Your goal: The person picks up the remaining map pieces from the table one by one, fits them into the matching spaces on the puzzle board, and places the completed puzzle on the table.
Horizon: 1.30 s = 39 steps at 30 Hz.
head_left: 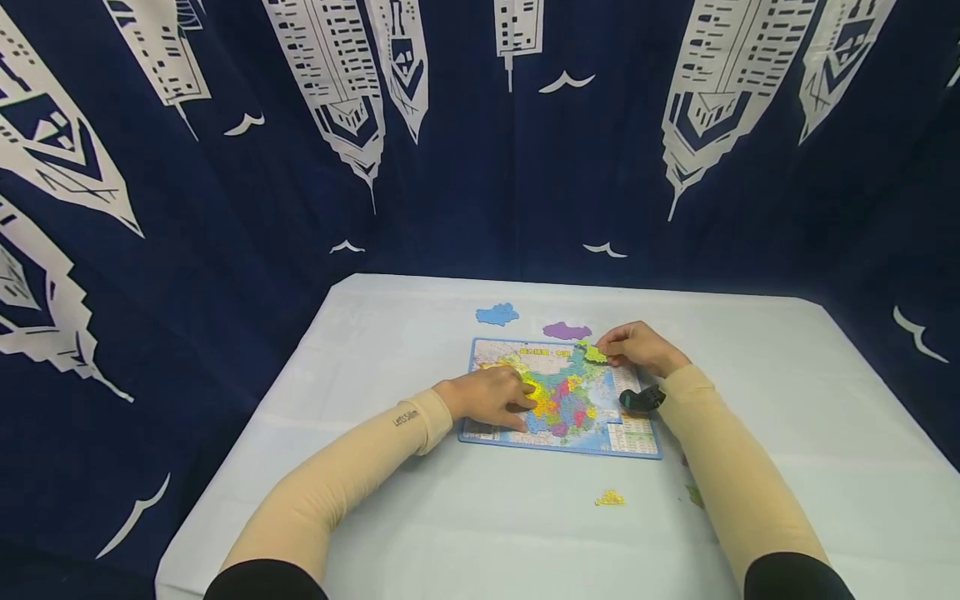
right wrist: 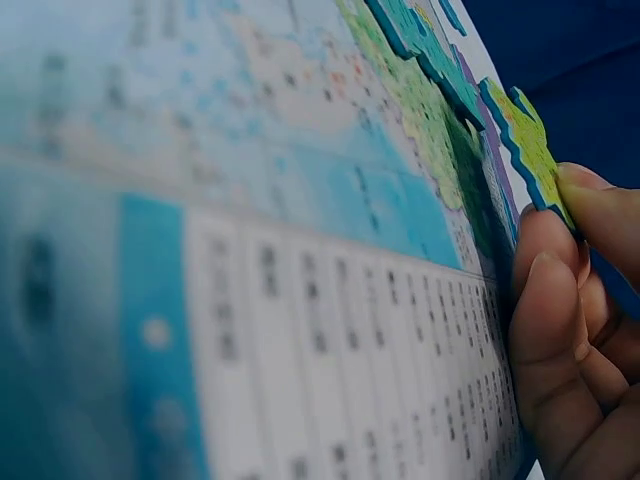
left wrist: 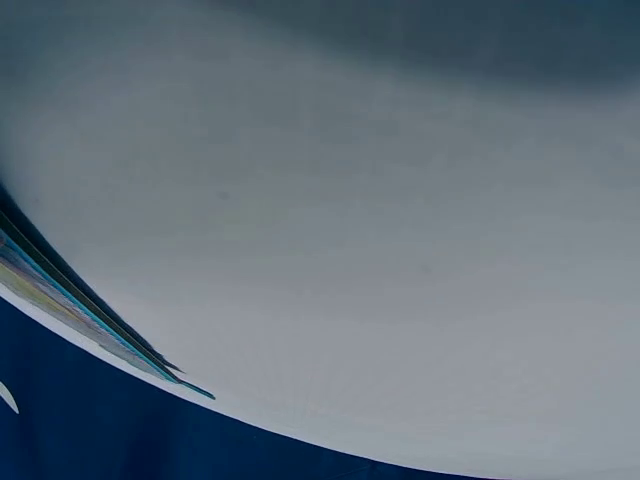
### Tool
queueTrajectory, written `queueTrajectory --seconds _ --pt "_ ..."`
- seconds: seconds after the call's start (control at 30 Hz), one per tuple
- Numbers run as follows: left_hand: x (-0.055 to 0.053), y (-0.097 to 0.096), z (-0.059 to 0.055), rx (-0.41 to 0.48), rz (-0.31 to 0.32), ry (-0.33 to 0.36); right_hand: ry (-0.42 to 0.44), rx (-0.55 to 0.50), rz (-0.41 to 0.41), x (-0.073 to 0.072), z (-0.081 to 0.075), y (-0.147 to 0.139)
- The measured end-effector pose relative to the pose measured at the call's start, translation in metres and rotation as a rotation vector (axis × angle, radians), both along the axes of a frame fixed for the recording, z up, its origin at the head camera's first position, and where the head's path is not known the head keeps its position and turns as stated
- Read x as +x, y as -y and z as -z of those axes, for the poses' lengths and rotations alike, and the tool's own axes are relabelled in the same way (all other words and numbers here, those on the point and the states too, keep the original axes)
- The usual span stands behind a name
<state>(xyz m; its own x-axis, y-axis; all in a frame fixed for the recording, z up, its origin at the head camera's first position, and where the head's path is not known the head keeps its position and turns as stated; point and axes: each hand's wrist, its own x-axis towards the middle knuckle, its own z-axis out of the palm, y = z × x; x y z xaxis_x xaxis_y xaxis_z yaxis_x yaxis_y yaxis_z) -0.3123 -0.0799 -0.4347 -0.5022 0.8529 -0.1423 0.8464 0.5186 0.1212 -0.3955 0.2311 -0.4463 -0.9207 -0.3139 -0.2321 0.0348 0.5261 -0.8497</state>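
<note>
A map jigsaw board (head_left: 633, 437) with a blue edge and many coloured pieces lies on the white table. My left hand (head_left: 491, 397) rests on its left part, fingers spread over the yellow pieces and gripping nothing that I can see. At the board's upper right corner, my right hand (head_left: 645, 346) pinches a yellow-green puzzle piece (head_left: 595, 353) between thumb and fingers. In the right wrist view that puzzle piece (right wrist: 530, 150) is tilted up off the board, close to teal pieces (right wrist: 425, 50). The left wrist view shows mostly blurred tabletop, with the board edge-on at the left.
Behind the board lie a blue piece (head_left: 497, 314) and a purple piece (head_left: 567, 331). A small yellow piece (head_left: 609, 497) lies in front. A green piece (head_left: 695, 496) is partly hidden by the right sleeve. Dark blue patterned cloth (head_left: 465, 208) hangs beyond the table.
</note>
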Motion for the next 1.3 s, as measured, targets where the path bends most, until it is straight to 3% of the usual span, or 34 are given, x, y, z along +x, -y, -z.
queueTrajectory --seconds 1.3 --pt "0.0026 -0.0007 -0.0027 -0.012 -0.005 -0.01 0.022 0.021 -0.036 0.0005 -0.0082 0.0054"
